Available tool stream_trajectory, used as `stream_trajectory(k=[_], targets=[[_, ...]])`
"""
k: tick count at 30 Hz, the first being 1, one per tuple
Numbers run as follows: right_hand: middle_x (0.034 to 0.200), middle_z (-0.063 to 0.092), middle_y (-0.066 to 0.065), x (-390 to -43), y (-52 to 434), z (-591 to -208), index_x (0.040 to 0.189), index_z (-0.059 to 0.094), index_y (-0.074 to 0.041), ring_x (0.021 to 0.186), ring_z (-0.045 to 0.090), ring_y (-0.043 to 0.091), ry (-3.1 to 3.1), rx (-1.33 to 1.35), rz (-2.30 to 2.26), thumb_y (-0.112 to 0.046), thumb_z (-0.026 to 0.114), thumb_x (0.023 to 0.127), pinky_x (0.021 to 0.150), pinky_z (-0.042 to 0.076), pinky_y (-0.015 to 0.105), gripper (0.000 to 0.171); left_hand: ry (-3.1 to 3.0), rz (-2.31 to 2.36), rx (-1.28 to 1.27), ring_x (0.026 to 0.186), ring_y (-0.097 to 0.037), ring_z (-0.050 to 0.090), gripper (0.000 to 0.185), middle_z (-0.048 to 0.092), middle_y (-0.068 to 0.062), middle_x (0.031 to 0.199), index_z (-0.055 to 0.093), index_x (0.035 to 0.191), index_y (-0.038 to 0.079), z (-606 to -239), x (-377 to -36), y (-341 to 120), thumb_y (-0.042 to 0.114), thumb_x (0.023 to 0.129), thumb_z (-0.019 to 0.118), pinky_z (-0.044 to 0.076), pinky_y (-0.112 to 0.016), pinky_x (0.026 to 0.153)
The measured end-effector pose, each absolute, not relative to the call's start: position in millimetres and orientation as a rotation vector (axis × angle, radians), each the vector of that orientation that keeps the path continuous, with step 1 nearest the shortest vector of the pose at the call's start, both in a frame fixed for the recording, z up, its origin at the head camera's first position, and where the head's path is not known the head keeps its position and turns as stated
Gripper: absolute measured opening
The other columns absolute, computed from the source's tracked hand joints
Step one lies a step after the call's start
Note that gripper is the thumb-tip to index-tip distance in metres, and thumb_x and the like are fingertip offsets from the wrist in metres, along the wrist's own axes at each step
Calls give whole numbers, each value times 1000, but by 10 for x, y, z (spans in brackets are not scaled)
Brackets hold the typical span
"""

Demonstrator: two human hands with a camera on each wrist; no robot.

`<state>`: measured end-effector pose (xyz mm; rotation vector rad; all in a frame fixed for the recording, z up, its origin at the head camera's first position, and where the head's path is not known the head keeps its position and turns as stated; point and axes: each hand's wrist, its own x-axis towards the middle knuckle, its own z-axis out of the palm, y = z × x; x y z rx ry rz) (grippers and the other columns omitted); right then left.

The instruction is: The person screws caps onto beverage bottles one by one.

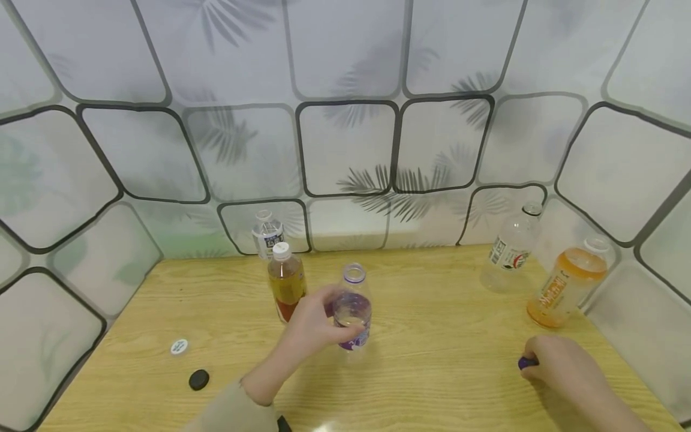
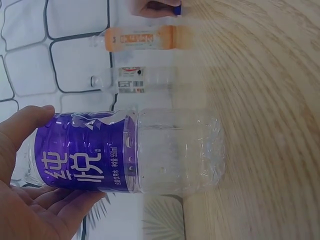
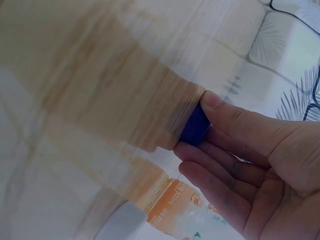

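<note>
While the purple bottle [image 1: 355,309] is gripped by the half-closed left hand [image 1: 315,321] beside the amber bottle [image 1: 287,281], the blue cap [image 3: 195,126] is pinched thumb-to-finger by the right hand [image 1: 560,363] near the orange bottle [image 1: 568,288].

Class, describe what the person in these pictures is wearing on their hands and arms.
The left hand and right hand are bare, with no glove or ring visible. A plain, pale beige sleeve covers the left arm, ending short of the hand. The right forearm shows no sleeve as far as it is in view.
</note>
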<state>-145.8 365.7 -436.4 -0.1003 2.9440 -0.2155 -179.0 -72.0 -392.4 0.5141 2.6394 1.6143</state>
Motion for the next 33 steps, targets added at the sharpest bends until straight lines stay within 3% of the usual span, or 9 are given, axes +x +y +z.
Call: stream_trajectory(k=[9,19,33], targets=[[72,61,-9,-1457,3664,-4355,77,70,-17,68,50,14,2957,-116,-224,-26,90,81,61,42,34,22,2603,1658,584,114,-37,75,61,75,-16,124,66,131,0,-3950,-1788,-631,13,78,94,62,-46,99],[71,59,-9,-1459,3664,-4354,75,68,-18,67,48,14,2963,-122,-224,-25,90,81,61,40,34,24,2573,1676,607,115,-38,75,61,76,-16,123,67,132,0,-3963,-1790,-583,11,79,93,63,-40,97],[71,58,-8,-1447,3645,-4339,76,68,-17,68,48,15,2953,-104,-234,-25,90,82,61,38,33,24,2672,1456,641,112,-33,75,63,77,-12,118,66,128,1,-3897,-1844,-575,19,75,97,63,-44,96]])
